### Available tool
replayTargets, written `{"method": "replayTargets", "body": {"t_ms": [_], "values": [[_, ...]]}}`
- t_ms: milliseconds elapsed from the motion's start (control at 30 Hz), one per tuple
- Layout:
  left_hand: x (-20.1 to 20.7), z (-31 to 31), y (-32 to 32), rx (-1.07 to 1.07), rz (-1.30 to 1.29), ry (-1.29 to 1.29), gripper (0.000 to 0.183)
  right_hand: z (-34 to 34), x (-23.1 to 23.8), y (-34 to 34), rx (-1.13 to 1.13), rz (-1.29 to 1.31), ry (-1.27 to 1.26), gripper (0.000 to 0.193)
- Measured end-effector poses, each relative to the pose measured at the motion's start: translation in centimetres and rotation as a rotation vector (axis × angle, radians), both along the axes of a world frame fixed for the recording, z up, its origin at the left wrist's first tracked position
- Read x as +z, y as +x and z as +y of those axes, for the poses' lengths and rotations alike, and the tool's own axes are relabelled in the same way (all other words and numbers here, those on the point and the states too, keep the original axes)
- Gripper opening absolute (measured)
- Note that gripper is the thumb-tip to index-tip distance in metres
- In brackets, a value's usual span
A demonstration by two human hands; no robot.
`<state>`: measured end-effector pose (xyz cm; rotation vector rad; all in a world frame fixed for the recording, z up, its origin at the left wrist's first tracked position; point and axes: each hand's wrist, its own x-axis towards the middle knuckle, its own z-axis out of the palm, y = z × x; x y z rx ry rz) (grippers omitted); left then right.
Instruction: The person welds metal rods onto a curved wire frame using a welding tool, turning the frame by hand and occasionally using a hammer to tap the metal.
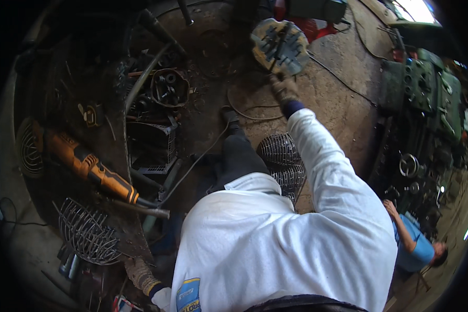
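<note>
My right hand (284, 89), in a worn work glove, reaches far forward and is closed around the near end of a dark bar (281, 49). That bar lies across a round plate (258, 37) set with several dark blocks. Low on the left, my gloved left hand (139, 272) has its fingers stretched toward the bench edge, beside a basket-like bundle of bent metal rods (88, 234); its fingertips are partly hard to make out. An orange and black angle grinder (91, 165) lies on the dark bench (78, 143), behind the bundle.
Curved wire grates (280, 149) stand on the floor by my leg. A container of metal parts (170, 88) sits beside the bench. Cables (249, 115) cross the floor. At right are a green lathe-like machine (426, 88) and another person in a blue shirt (416, 244).
</note>
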<state>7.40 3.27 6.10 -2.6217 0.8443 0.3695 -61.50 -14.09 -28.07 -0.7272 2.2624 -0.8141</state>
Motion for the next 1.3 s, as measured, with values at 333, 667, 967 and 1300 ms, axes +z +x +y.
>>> {"method": "replayTargets", "body": {"t_ms": [333,667,967,1300], "values": [[0.8,-0.9,-2.7,-0.071,0.015,-0.114,0.057,-8.3,-12.6,-7.5,-0.038,-0.071,0.037,0.037],[3.5,6.7,-6.3,0.088,-0.189,-0.23,0.042,-4.5,-2.3,-3.6,-0.336,-0.566,-0.214,0.031],[6.2,12.8,-3.8,0.561,0.25,-1.243,0.019,2.3,18.4,4.7,-0.117,-0.66,-0.508,0.033],[11.6,9.8,-3.3,-0.174,0.362,-1.062,0.028,4.6,35.1,17.5,0.58,-0.693,-0.951,0.055]]}}
